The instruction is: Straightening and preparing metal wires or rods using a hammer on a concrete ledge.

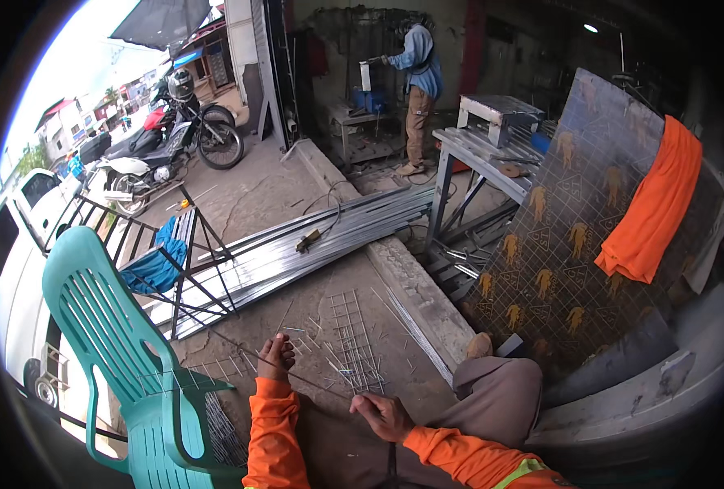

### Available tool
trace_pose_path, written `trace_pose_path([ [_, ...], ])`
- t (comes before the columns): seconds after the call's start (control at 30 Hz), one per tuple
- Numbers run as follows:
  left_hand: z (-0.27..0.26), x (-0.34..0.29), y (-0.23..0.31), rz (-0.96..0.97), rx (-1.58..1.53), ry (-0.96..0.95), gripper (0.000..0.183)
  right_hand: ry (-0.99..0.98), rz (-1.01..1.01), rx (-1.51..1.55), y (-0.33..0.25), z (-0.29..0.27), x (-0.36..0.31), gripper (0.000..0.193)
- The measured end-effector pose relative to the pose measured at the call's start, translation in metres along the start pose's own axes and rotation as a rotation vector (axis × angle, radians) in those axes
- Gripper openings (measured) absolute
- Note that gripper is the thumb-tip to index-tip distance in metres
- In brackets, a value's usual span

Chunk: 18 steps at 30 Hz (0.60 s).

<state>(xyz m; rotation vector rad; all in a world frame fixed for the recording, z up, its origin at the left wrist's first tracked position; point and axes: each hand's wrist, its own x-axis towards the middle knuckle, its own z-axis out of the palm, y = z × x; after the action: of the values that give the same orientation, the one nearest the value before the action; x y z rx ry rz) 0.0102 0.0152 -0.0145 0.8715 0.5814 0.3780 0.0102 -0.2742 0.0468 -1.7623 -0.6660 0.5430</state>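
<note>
A thin, dark metal rod slants across in front of me. Its near end meets my right hand, whose fingers are curled with the thumb laid on top. Farther up the rod, my left hand is closed where the rod passes. Beyond my hands, a welded wire grid lies flat on the concrete, with short cut wire pieces scattered around it. Below my right hand a narrow dark upright part shows, too unclear to name.
A green plastic chair stands at my left, beside a dark metal frame with a blue cloth. Long metal profiles lie ahead, by a concrete curb. A printed board with an orange cloth leans right. A co-worker stands behind.
</note>
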Motion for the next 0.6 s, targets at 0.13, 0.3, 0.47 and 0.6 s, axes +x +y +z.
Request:
trace_pose_path([
  [0.13, 0.009, -0.001, -0.001, -0.013, 0.001, -0.005, 0.020, -0.048, 0.111, -0.112, 0.020, 0.005, 0.003, 0.045],
  [0.3, 0.005, -0.008, 0.001, 0.093, 0.014, 0.032, 0.022, 0.053, 0.096, 0.003, 0.004, 0.001, 0.000, 0.052],
  [0.47, -0.006, -0.001, -0.001, 0.035, -0.048, -0.062, 0.023, 0.010, 0.043, 0.124, 0.012, -0.006, 0.006, 0.052],
  [0.6, -0.036, 0.009, -0.004, 0.060, -0.078, -0.119, 0.021, -0.128, 0.139, -0.176, 0.017, 0.009, 0.001, 0.053],
])
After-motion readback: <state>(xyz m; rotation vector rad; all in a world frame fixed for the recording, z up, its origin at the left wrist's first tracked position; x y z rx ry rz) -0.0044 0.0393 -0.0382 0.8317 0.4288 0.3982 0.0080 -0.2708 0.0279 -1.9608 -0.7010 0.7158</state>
